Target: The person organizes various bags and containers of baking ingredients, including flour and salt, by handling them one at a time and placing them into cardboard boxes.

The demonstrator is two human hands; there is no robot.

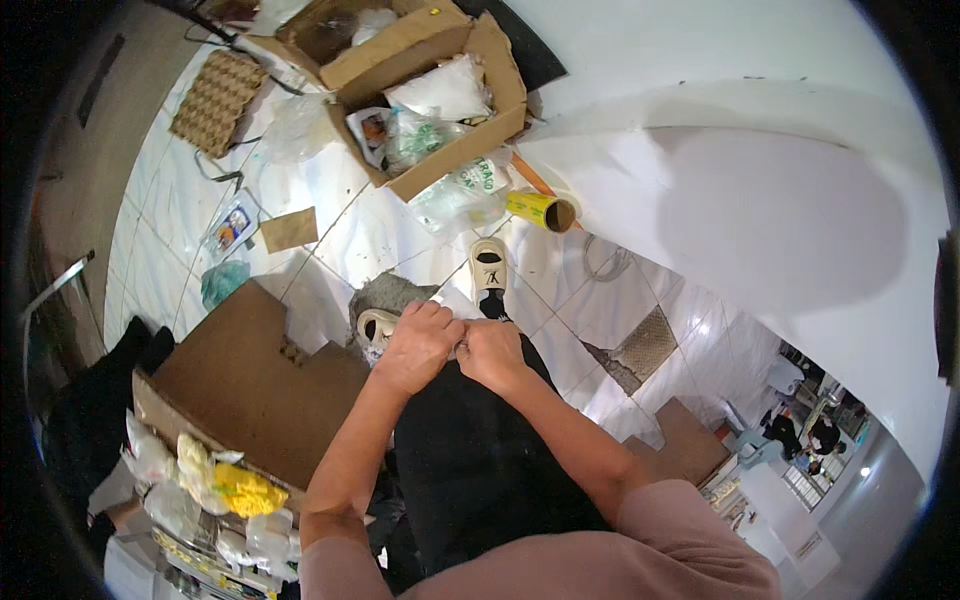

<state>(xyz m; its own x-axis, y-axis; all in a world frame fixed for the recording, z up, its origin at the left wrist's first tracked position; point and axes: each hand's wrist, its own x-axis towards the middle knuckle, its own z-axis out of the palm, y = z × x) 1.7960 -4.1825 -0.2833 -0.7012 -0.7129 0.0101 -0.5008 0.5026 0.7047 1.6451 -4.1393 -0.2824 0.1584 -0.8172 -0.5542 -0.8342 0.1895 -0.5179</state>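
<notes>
In the head view, my left hand [422,341] and my right hand [487,351] meet in front of my knees. Both are closed with their fingers pinching a thin white piece [459,302], a bag or sheet whose material I cannot tell. It sticks out beyond my knuckles over the floor. The fingertips are mostly hidden behind the knuckles. Beneath my hands are my black trousers [480,450] and my feet in cream slides [488,266]. Past them, on the tiled floor, lies a clear plastic bag [457,199] with green print.
Open cardboard boxes [450,161] holding plastic bags stand ahead, beside a yellow-wrapped cardboard roll [536,210]. An egg tray [217,101] lies at the far left. Left of me is a brown board [232,375] with bagged goods [251,487] near it. Broken floor [390,292] surrounds one foot.
</notes>
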